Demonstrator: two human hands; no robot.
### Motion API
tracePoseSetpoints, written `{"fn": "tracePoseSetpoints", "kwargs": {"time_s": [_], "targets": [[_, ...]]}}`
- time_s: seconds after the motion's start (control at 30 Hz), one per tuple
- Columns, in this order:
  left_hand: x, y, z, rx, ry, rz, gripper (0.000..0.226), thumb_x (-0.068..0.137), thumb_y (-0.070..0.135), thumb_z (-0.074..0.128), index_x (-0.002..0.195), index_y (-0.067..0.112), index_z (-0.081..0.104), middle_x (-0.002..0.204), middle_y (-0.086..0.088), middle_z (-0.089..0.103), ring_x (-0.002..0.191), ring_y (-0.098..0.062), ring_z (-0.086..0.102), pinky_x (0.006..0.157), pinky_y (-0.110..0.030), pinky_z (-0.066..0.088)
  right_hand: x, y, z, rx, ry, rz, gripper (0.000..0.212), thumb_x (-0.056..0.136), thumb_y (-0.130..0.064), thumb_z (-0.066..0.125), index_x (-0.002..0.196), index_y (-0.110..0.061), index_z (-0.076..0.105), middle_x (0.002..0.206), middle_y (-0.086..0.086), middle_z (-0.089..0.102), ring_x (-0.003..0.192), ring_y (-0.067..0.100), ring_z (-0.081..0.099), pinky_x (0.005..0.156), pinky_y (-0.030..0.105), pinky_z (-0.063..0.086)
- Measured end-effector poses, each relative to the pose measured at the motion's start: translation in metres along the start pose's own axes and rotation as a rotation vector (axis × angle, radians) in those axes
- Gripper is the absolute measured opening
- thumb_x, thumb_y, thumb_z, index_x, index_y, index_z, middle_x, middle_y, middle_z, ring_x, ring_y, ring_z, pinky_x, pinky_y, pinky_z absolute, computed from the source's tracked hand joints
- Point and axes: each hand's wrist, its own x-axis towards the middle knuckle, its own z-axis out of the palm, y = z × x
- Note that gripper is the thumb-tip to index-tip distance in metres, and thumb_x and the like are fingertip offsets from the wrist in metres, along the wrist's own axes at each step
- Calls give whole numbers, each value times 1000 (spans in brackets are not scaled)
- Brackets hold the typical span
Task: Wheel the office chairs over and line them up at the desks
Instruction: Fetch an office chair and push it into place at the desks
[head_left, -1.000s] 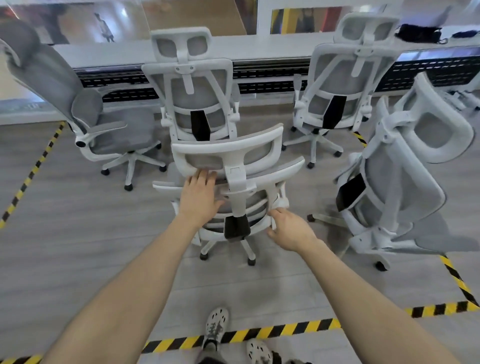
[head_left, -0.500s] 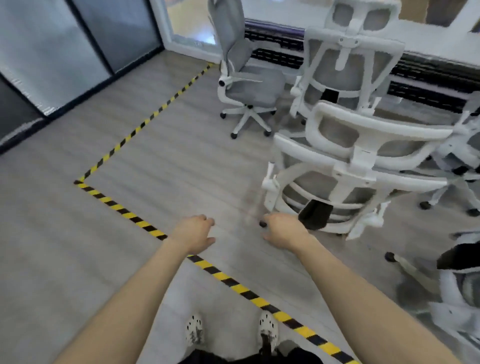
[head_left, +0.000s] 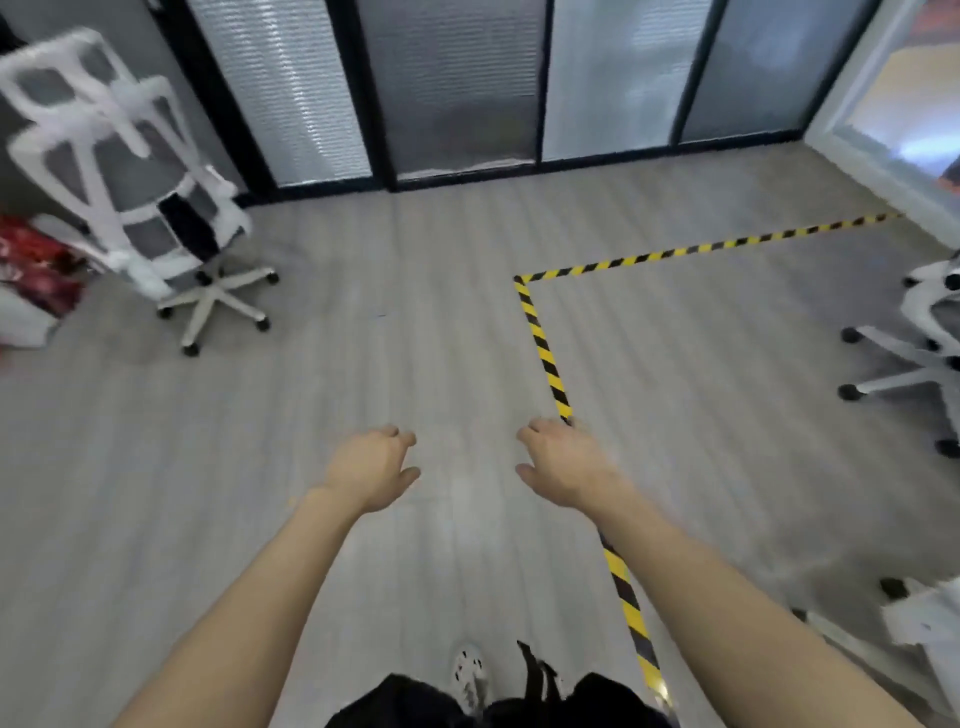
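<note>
A white-framed office chair (head_left: 130, 171) with grey mesh back stands alone at the far left, near the wall, its back towards me and its star base on the floor. My left hand (head_left: 371, 467) and my right hand (head_left: 563, 465) hang in front of me over bare floor, fingers loosely curled and apart, holding nothing. Both are well apart from that chair. At the right edge only the wheeled base of another chair (head_left: 909, 364) shows, and a white part of a third chair (head_left: 919, 618) sits at the lower right.
Yellow-and-black floor tape (head_left: 545, 353) runs from under my right hand away, then turns right. Dark-framed glass partitions with blinds (head_left: 457, 88) close the far side. A red bag (head_left: 31, 265) lies at the left edge. No desk is in view.
My view has swung left, away from the desks and the grouped chairs. Both hands let go of the chair back they held a second ago and now hang free.
</note>
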Motion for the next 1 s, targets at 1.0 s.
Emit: {"fn": "tracePoseSetpoints", "kwargs": {"time_s": [1.0], "targets": [[92, -740, -28, -226, 86, -753, 47, 109, 50, 56, 146, 21, 58, 135, -5, 65, 127, -32, 65, 106, -45, 53, 694, -616, -169, -235, -49, -799, 43, 109, -40, 55, 141, -12, 57, 134, 10, 63, 125, 35, 62, 102, 44, 48]]}}
